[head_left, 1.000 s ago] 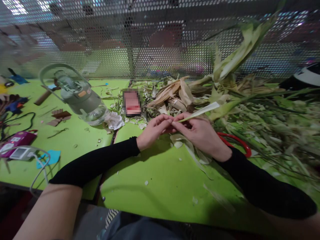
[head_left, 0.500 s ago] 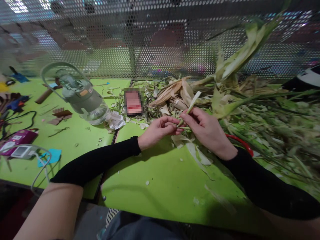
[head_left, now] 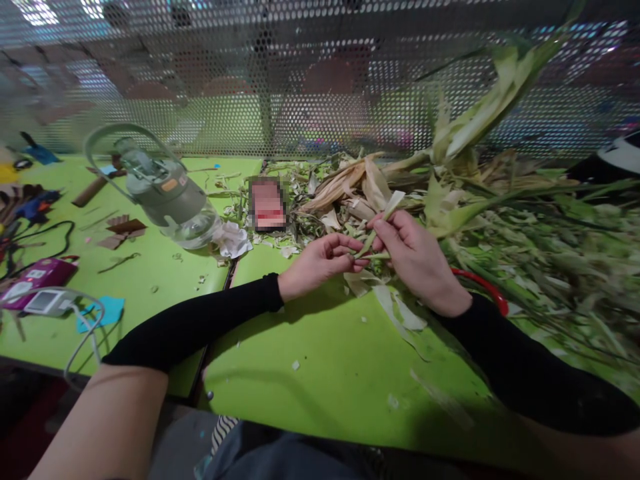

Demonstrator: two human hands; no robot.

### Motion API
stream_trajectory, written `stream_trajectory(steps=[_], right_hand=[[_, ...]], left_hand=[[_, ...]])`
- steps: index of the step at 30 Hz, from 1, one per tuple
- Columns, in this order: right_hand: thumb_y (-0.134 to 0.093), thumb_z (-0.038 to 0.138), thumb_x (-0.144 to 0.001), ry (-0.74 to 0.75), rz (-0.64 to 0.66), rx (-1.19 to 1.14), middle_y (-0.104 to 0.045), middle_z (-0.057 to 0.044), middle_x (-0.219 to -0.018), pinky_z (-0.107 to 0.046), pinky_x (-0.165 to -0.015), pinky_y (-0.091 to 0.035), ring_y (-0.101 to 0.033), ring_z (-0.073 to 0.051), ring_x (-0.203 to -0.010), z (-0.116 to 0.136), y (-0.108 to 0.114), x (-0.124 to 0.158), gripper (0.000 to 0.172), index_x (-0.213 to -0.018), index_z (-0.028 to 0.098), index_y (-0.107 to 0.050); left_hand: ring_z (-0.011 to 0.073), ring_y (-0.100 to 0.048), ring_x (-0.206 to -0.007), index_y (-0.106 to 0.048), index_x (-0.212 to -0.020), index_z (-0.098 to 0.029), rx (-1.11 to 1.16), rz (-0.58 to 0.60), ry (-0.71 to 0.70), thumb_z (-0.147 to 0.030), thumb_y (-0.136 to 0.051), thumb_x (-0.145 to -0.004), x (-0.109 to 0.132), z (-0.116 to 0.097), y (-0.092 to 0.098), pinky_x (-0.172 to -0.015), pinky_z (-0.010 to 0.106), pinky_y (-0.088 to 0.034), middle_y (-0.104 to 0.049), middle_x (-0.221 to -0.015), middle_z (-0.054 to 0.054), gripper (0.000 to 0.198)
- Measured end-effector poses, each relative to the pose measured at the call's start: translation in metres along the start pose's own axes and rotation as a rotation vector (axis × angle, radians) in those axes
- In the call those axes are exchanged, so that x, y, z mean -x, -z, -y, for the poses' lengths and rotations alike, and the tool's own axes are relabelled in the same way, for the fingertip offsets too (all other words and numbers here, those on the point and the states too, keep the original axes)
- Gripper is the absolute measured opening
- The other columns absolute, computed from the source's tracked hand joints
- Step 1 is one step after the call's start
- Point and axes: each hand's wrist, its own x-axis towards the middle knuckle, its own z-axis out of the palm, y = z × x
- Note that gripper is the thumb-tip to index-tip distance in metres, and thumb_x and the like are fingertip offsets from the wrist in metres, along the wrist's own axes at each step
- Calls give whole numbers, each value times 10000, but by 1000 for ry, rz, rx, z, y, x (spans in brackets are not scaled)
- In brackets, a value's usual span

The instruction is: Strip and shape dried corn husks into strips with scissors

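Observation:
Above the green table, a narrow pale-green strip of corn husk point(head_left: 370, 241) runs between my two hands. My left hand point(head_left: 325, 261) pinches its lower end between thumb and fingers. Higher up, my right hand point(head_left: 417, 257) grips the same strip, and its pale end sticks out past the fingertips. A short green piece lies crosswise under the strip by the left fingertips; how it is held I cannot tell. Loose pale husk strips point(head_left: 395, 313) rest on the table just below my hands. Dry tan husks point(head_left: 345, 183) are heaped right behind them.
A clear bottle with a grey-green lid point(head_left: 167, 197) stands left, beside crumpled paper point(head_left: 233, 240). A blurred-out phone-like object point(head_left: 269, 205) lies near the husks. Tall green husks point(head_left: 480, 127) rise at the right, above scraps and a red curved handle point(head_left: 485, 288). Perforated metal panel point(head_left: 310, 120) borders the back.
My right hand has shifted slightly to the right along the husk strip, and the strip's free end now sits a little lower. My left hand stays almost in place.

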Motion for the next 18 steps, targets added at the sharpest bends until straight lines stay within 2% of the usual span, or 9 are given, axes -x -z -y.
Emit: stream_trajectory(steps=[4, 7, 10, 12, 15, 18], right_hand=[[-562, 481, -1027, -115, 25, -145, -614, 26, -678, -283, -467, -431, -526, -138, -496, -2, -3, -1, 230, -953, 266, -599], [-558, 497, -1020, -120, 41, -168, -604, 32, -673, -269, -427, -382, -504, -130, -477, -1, -3, 0, 241, -951, 268, -588], [-609, 488, -989, -48, 72, -47, -676, -2, -744, -298, -507, -450, -606, -167, -583, 4, 0, 1, 233, -975, 255, -616], [-633, 488, -971, -1, 136, 36, -730, -28, -805, -315, -578, -486, -664, -195, -671, 8, 2, 3, 242, -973, 246, -644], [-602, 455, -986, 61, 209, 200, -756, -44, -809, -323, -621, -468, -681, -218, -703, 12, 3, 5, 234, -925, 240, -670], [-582, 379, -998, 113, 178, 418, -758, -63, -794, -323, -613, -409, -661, -226, -660, 14, -1, 10, 195, -922, 228, -678]], left_hand=[[135, -774, -905, -660, -1000, -120, 32, -9, -11, 3, -674, -911, 0, 2, 0, -1055, 390, -576, -764, -925, 50, 152], [138, -769, -919, -667, -989, -120, 47, -20, -12, 0, -696, -901, -1, 4, 1, -1049, 385, -575, -771, -926, 52, 151], [122, -758, -857, -652, -956, -125, 69, -76, -26, -17, -713, -897, -4, 4, 3, -1011, 363, -587, -776, -894, 43, 138], [102, -742, -798, -649, -945, -129, 68, -132, -40, -23, -712, -897, -5, 2, 4, -964, 328, -593, -771, -854, 27, 133], [90, -727, -756, -662, -950, -122, 40, -190, -47, -10, -711, -889, -6, -3, 5, -928, 305, -591, -760, -815, 17, 136], [75, -711, -720, -661, -944, -114, 35, -206, -48, -3, -692, -901, -5, -6, 4, -891, 282, -589, -743, -786, 2, 123]])
